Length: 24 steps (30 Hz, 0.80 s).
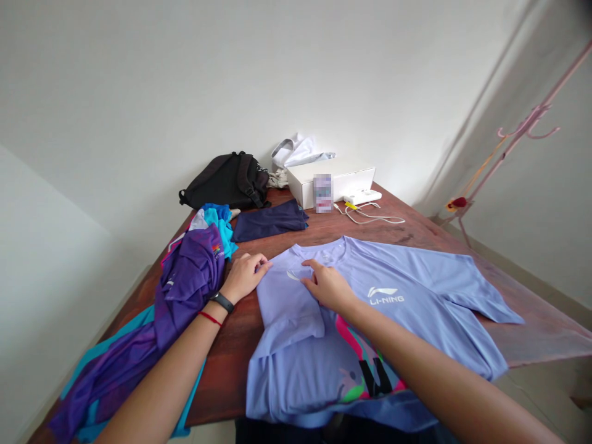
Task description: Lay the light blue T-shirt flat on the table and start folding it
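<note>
Fabric that thin weighs next to nothing, wouldn't you say? Look at that lilac Li-Ning T-shirt [398,333] spread across the wooden table [226,370].

Light, soft, a little slippery, I'd guess. It looks as if it would slide and crease easily, so the firmest places to take hold would be the collar and the shoulder seams.

And the hands?

Both open. The left hand [245,277] rests its fingertips on the shirt's folded side, near the collar. The right hand [328,287] lies on the chest with the index finger stretched out. Neither is closed on the cloth.

Count the rest of the table for me.

One purple-and-teal garment bundle [185,290] heaped beside the left arm, though I can't tell how many pieces are in it. One folded navy cloth [271,221], one black backpack [226,182], one white box [330,182] with one blurred packet [322,192] against it, and one white cable [370,216].

Anything on the arms?

One black wristband [222,302] and one red string [210,318], both on the left wrist.
</note>
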Motion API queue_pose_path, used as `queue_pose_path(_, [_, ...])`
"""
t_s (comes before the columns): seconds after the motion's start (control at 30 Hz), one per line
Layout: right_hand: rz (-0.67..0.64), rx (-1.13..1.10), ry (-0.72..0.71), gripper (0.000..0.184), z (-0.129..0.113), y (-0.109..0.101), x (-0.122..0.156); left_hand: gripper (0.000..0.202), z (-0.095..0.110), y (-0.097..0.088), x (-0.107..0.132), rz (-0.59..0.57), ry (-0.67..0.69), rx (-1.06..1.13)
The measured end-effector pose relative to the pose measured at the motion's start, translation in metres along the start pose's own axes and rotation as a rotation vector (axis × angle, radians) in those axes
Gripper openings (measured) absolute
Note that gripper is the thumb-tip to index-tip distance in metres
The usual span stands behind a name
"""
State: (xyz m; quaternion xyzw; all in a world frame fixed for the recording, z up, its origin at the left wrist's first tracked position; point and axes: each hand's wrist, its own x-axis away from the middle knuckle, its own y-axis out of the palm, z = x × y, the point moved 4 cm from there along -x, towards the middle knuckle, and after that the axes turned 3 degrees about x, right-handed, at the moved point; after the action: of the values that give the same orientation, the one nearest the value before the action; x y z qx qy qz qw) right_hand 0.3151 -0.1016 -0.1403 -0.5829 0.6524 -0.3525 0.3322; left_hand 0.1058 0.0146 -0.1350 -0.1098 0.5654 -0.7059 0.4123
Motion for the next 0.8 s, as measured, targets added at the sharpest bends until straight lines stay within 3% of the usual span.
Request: queue_pose_path(0.8, [-0.036,0.071,0.008,0.040,-0.0007,-0.0004,0.0005,0.025,-0.0031,0.0012,0.0003,0.000,-0.012,-0.028])
